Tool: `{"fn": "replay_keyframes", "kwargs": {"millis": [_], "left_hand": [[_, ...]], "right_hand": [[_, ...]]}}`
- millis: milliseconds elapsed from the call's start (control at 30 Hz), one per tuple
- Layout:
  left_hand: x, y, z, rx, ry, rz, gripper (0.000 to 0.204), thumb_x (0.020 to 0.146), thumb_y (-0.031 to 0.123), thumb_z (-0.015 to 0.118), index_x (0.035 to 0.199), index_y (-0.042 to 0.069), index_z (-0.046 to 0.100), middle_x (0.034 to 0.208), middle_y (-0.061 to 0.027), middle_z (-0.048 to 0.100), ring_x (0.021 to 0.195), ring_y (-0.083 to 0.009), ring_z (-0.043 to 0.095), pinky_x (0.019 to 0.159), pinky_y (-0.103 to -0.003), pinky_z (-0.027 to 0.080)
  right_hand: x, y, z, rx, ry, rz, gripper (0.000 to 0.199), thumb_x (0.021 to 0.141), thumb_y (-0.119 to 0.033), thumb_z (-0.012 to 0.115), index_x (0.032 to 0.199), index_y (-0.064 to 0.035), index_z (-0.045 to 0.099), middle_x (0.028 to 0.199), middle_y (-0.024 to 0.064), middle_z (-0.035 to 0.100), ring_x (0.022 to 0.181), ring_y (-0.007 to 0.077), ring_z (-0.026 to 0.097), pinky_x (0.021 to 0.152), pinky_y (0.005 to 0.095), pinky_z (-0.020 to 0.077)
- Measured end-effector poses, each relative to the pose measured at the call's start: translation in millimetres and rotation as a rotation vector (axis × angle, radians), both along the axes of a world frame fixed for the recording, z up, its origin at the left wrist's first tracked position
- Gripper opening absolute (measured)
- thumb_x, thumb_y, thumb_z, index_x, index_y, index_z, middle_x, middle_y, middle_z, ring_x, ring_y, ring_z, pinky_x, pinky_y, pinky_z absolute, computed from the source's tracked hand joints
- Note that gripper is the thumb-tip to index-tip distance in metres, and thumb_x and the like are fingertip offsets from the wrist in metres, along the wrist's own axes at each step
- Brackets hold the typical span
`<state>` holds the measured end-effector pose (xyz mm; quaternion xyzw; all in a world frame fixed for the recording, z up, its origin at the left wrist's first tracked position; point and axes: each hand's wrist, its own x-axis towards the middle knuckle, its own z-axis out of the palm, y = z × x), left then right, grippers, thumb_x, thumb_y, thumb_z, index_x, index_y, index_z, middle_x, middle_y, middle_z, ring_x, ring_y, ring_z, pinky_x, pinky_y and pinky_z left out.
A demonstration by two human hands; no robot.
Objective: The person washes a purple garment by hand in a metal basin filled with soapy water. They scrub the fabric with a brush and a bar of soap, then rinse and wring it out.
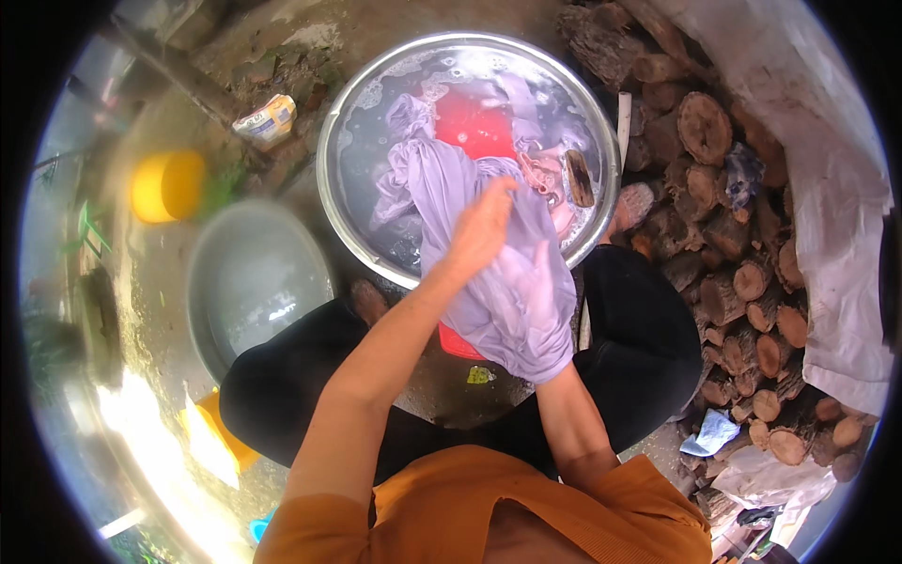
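A wet lavender cloth lies bunched over the near side of a round metal basin and hangs over its rim. My left hand presses on top of it with curled fingers; whether anything is inside them is hidden. Beneath the thin cloth is my right hand, its stretched fingers faintly showing through. Under the cloth, a red flat surface shows in the cloudy, sudsy water. Beside the cloth on the right, a pink garment and a brown wooden scrub brush rest inside the rim.
A grey tub holding water stands left of my knee. Farther left is a yellow container. Stacked firewood lines the right side, with a pale sheet beyond it. My bent legs in black flank the basin's near side.
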<state>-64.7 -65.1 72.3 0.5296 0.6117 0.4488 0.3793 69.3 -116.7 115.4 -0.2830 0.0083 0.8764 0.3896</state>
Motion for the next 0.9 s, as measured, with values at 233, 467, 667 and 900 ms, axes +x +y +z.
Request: {"fn": "replay_keyframes", "kwargs": {"millis": [233, 467, 667, 900], "left_hand": [[-7, -14, -14, -0.235, -0.009, 0.325, 0.031, 0.099, 0.032, 0.052, 0.116, 0.007, 0.051, 0.102, -0.0230, 0.063, 0.091, -0.0413, 0.062, 0.082, -0.047, 0.048], [19, -43, -15, -0.138, 0.132, 0.120, 0.032, 0.095, 0.036, 0.060, 0.107, 0.008, 0.049, 0.073, -0.0254, 0.063, 0.074, -0.0492, 0.062, 0.060, -0.055, 0.047], [60, -75, 23, -0.176, 0.381, -0.259, 0.028, 0.098, 0.032, 0.056, 0.114, 0.009, 0.055, 0.089, -0.0225, 0.066, 0.076, -0.0421, 0.065, 0.066, -0.053, 0.048], [10, -24, -36, 0.341, 0.467, -0.125, 0.020, 0.092, 0.016, 0.054, 0.106, 0.007, 0.065, 0.118, -0.0214, 0.062, 0.104, -0.0367, 0.058, 0.091, -0.048, 0.042]], "right_hand": [[-3, 9, -7, 0.122, 0.112, -0.148, 0.073, 0.100, -0.058, 0.039, 0.145, -0.0006, 0.040, 0.144, 0.0175, 0.048, 0.128, 0.0285, 0.050, 0.111, 0.0392, 0.0354], [6, 22, -13, 0.191, 0.020, -0.050, 0.069, 0.100, -0.056, 0.040, 0.143, -0.0014, 0.041, 0.140, 0.0169, 0.049, 0.125, 0.0279, 0.051, 0.108, 0.0380, 0.0369], [-21, 12, -39, 0.301, -0.164, -0.196, 0.066, 0.100, -0.054, 0.041, 0.141, -0.0021, 0.042, 0.138, 0.0163, 0.049, 0.123, 0.0273, 0.052, 0.106, 0.0370, 0.0381], [-25, 7, -50, 0.483, -0.536, -0.285, 0.062, 0.101, -0.052, 0.042, 0.139, -0.0030, 0.043, 0.135, 0.0157, 0.050, 0.120, 0.0266, 0.053, 0.103, 0.0358, 0.0396]]}}
